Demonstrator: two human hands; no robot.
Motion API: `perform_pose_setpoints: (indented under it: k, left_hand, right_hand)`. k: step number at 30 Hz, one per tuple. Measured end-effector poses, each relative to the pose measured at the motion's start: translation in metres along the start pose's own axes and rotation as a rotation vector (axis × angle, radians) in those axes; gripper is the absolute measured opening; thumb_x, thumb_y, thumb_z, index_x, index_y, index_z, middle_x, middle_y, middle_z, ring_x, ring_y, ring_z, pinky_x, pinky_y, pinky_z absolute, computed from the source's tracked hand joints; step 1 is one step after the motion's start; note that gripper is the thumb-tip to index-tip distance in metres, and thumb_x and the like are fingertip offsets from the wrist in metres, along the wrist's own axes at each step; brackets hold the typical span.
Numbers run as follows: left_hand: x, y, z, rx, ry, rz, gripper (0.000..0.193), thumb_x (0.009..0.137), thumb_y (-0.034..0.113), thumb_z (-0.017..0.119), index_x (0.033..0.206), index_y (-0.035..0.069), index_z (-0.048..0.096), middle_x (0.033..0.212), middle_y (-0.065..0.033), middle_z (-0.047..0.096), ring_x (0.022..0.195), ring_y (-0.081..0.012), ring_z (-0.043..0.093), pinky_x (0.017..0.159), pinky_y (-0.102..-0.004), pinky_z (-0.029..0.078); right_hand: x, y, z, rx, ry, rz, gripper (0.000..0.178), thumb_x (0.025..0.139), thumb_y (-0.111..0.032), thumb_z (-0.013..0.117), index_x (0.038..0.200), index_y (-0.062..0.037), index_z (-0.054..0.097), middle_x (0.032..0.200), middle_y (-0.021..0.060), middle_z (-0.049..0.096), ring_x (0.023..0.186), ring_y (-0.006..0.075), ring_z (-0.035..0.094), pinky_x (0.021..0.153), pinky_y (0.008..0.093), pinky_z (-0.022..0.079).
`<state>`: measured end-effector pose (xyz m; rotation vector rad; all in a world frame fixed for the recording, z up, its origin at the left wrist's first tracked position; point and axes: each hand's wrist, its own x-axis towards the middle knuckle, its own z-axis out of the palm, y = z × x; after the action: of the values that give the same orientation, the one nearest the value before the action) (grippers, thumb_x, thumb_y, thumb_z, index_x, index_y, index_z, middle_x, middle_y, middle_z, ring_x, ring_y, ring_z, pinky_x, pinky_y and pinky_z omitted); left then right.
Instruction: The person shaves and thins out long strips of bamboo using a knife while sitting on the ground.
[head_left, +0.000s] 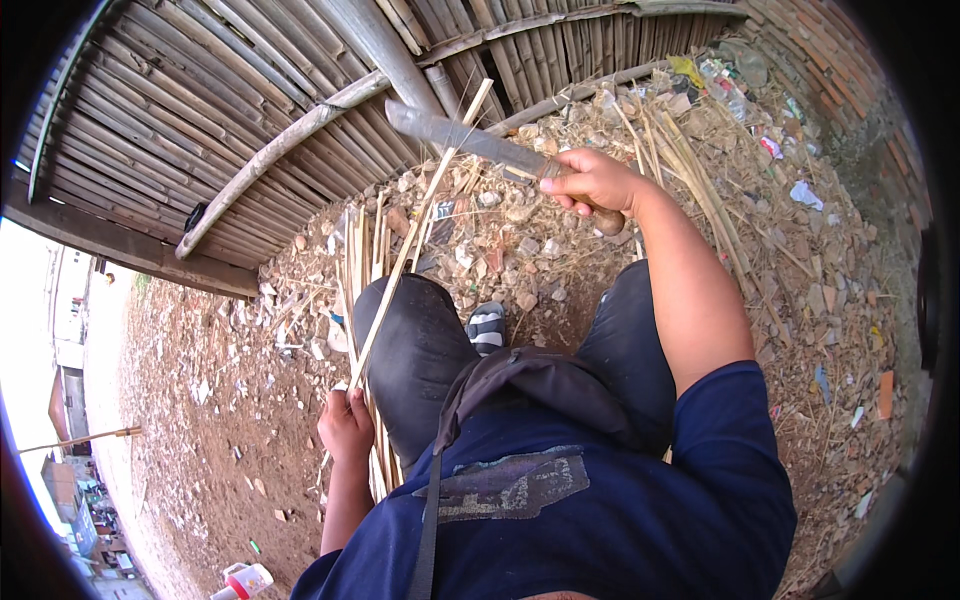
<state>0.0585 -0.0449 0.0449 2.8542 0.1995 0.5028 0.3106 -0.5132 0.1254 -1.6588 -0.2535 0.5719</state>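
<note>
My right hand (pixel 592 182) grips the wooden handle of a long machete (pixel 462 137), its grey blade pointing left and up. The blade crosses a thin pale bamboo strip (pixel 420 218) near the strip's upper end. My left hand (pixel 346 425) holds the lower end of that strip beside my left knee (pixel 408 340). The strip slants from the hand up toward the bamboo wall. More split bamboo strips (pixel 360 262) lie bundled on the ground by my left leg, some passing under the left hand. I am seated in dark trousers and a blue shirt.
A bamboo-slat wall (pixel 250 110) with a curved pole stands ahead. Rubble, stones and bamboo shavings (pixel 700 170) cover the ground, with litter near a brick wall (pixel 840 70) at right. A sandalled foot (pixel 487 325) shows between my knees. A white-and-red container (pixel 243 580) sits at lower left.
</note>
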Motion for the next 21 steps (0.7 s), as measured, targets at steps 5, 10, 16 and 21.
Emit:
perform_pose_setpoints:
  k: [5, 10, 16, 21]
  left_hand:
    - [0.007, 0.013, -0.004, -0.05, 0.014, 0.032, 0.03, 0.099, 0.028, 0.06, 0.08, 0.006, 0.053, 0.063, -0.0183, 0.057, 0.059, -0.0423, 0.059, 0.053, -0.0505, 0.044]
    - [0.026, 0.041, 0.002, -0.1, -0.001, 0.022, 0.037, 0.1, 0.032, 0.059, 0.076, 0.006, 0.051, 0.058, -0.0177, 0.055, 0.056, -0.0414, 0.059, 0.051, -0.0501, 0.043]
    - [0.032, 0.049, -0.011, -0.157, 0.012, 0.065, 0.035, 0.1, 0.031, 0.057, 0.078, 0.004, 0.054, 0.061, -0.0186, 0.056, 0.056, -0.0416, 0.058, 0.054, -0.0505, 0.043]
    - [0.04, 0.059, -0.012, -0.205, 0.001, 0.126, 0.031, 0.101, 0.027, 0.052, 0.081, 0.003, 0.054, 0.062, -0.0213, 0.057, 0.058, -0.0446, 0.058, 0.055, -0.0512, 0.043]
  right_hand:
    - [0.001, 0.005, -0.014, 0.053, 0.107, -0.041, 0.029, 0.094, -0.026, 0.073, 0.102, -0.0023, 0.058, 0.069, -0.0012, 0.057, 0.049, 0.0033, 0.048, 0.045, 0.021, 0.039]
    - [0.0, -0.006, 0.012, -0.168, -0.009, 0.015, 0.033, 0.089, -0.023, 0.078, 0.104, -0.0013, 0.059, 0.068, -0.003, 0.056, 0.049, 0.003, 0.047, 0.045, 0.0204, 0.038]
    - [-0.012, -0.012, -0.009, -0.035, 0.092, -0.011, 0.028, 0.087, -0.018, 0.078, 0.1, -0.0008, 0.06, 0.067, -0.0034, 0.055, 0.049, 0.0022, 0.048, 0.042, 0.0204, 0.038]
    - [-0.004, -0.008, -0.006, -0.071, 0.109, 0.004, 0.025, 0.088, -0.016, 0.076, 0.098, -0.0005, 0.059, 0.067, -0.0029, 0.055, 0.05, 0.0022, 0.048, 0.043, 0.0205, 0.039]
